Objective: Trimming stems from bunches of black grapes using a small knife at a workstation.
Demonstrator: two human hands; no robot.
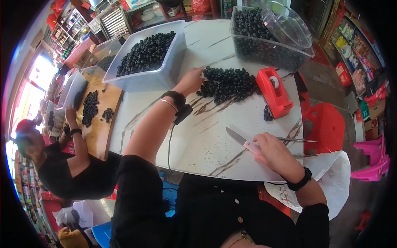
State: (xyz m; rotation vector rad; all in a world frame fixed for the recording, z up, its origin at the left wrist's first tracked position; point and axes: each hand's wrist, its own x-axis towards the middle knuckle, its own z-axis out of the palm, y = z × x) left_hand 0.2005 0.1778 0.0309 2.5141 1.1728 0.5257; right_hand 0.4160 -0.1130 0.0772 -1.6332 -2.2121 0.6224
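My left hand [191, 81] reaches to the left edge of a pile of small black round pieces [229, 84], some with a hole in the end. Its fingers are drawn together at the pile; whatever they pinch is hidden. My right hand [275, 153] is closed around the pink handle of a small knife [237, 137], low over the near right of the table. The knife's blade points away and to the left. A red tape dispenser [274, 93] stands right of the pile, with a few loose black pieces [268, 113] beside it.
A white marbled table [198, 142] carries a translucent bin [175, 70] and a clear box [269, 53], both holding black pieces; a lid tilts on the box. Thin metal rods [297, 140] overhang the right edge. Left, another person [68, 163] works at a wooden table [108, 111].
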